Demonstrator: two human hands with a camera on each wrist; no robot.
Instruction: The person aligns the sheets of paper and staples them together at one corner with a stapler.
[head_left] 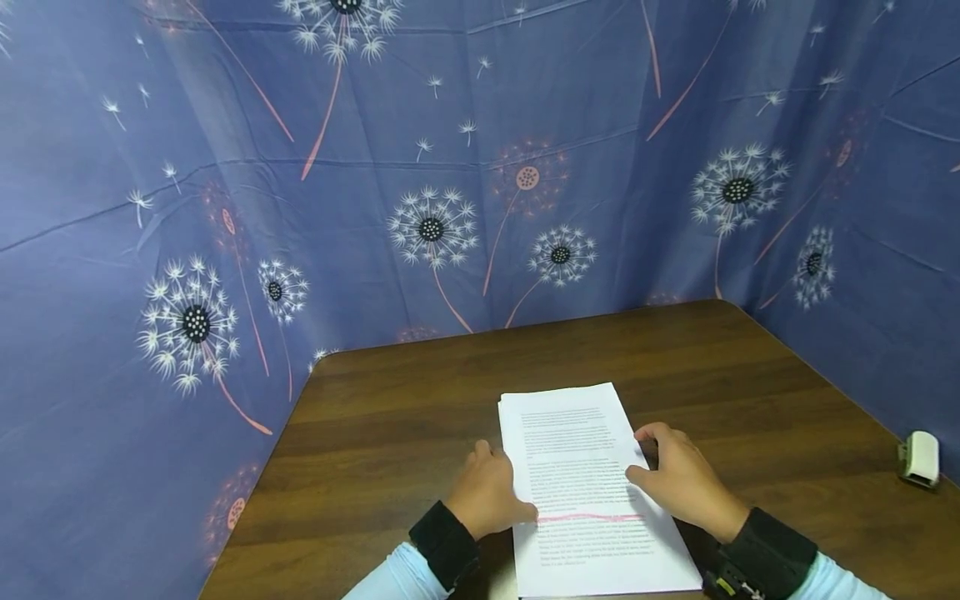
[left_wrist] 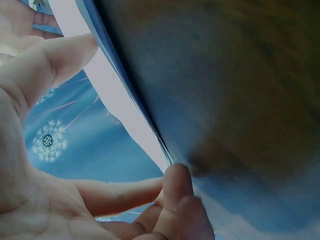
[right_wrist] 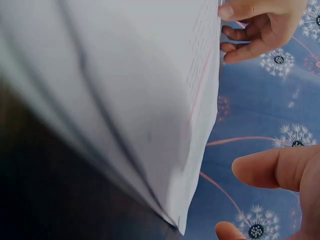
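A stack of printed paper sheets [head_left: 577, 558] lies on the table, a pink line running across the text of its top page. At its left edge is my left hand [head_left: 486, 492], thumb on the top page. In the left wrist view the thumb [left_wrist: 60, 60] and curled fingertips [left_wrist: 177, 185] grip the stack's edge. Beside the right edge my right hand [head_left: 686, 483] has its thumb and forefinger spread apart. The right wrist view shows a gap between that hand's thumb [right_wrist: 270, 167] and the paper; its other fingers are mostly out of sight.
The brown wooden table [head_left: 390, 417] has its far edge against a blue curtain [head_left: 337, 275] printed with dandelions. A small white object [head_left: 919, 458] sits at the table's right edge. Black bands [head_left: 768, 554] circle both wrists over light blue sleeves.
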